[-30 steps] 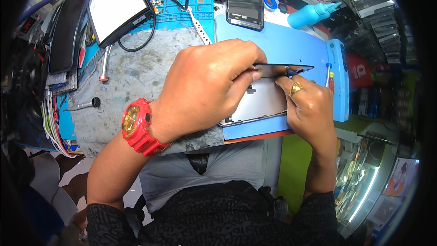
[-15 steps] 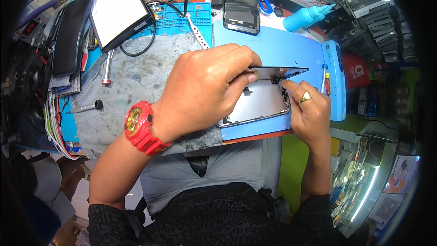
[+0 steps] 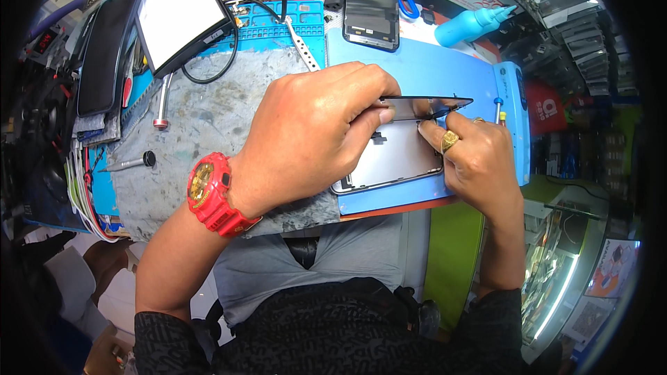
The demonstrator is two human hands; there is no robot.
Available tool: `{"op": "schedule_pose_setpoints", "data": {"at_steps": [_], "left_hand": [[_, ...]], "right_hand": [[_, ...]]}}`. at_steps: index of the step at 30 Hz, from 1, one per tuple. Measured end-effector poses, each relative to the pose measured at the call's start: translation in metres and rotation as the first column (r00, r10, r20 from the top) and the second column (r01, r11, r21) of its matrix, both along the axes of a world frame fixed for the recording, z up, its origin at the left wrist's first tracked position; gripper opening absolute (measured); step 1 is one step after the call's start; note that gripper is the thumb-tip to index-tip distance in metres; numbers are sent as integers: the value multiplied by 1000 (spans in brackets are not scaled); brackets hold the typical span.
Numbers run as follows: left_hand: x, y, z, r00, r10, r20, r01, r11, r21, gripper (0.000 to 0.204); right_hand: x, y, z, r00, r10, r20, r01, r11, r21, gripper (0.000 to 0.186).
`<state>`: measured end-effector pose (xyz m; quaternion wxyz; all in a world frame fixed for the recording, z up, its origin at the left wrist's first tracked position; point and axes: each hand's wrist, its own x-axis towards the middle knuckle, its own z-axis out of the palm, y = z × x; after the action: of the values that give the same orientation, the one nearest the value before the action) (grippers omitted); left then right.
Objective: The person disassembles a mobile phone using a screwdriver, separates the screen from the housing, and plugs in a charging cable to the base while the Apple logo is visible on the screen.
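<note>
Left hand [image 3: 316, 121] is closed in a pinch, thumb against fingers, and it holds the left part of a dark thin panel [image 3: 417, 106], which is tilted up over an open device [image 3: 396, 157]. Right hand [image 3: 481, 156], with a gold ring [image 3: 449, 141] on one finger, has its fingers curled near the right end of the panel and the device; whether they grip some small part, I cannot tell. The device lies with its silver inside facing up, on a blue mat [image 3: 445, 73]. A red watch [image 3: 212, 191] sits behind the left hand. At the far side of the mat, a black frame [image 3: 372, 3] lies near a light blue bottle [image 3: 472, 26]. On the left is a grey stained cloth [image 3: 222, 101], and beyond it a tilted box with white face [image 3: 179, 10]
</note>
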<state>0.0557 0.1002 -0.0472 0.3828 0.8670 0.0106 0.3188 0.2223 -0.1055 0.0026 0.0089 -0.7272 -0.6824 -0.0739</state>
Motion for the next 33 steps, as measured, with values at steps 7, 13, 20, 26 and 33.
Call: {"op": "schedule_pose_setpoints", "data": {"at_steps": [7,13,20,26,33], "left_hand": [[-1,-1,-1,1000,-2,-2,2,999,-34,17],[-2,-4,2,1000,-4,-28,2,998,-61,14],[-2,-5,6,999,-22,-37,19,996,-91,13],[-1,-6,6,999,-27,-35,22,993,-120,14],[-2,-6,8,998,-18,-53,13,996,-84,15]], "right_hand": [[0,-5,1,975,-41,-216,67,991,113,29],[8,-42,-13,718,-432,-545,682,595,426,8],[18,-72,-9,602,-748,-279,798,547,254,15],[20,-59,-17,510,-845,-162,860,497,116,16],[17,-57,-34,522,-835,-176,853,506,131,26]]}}
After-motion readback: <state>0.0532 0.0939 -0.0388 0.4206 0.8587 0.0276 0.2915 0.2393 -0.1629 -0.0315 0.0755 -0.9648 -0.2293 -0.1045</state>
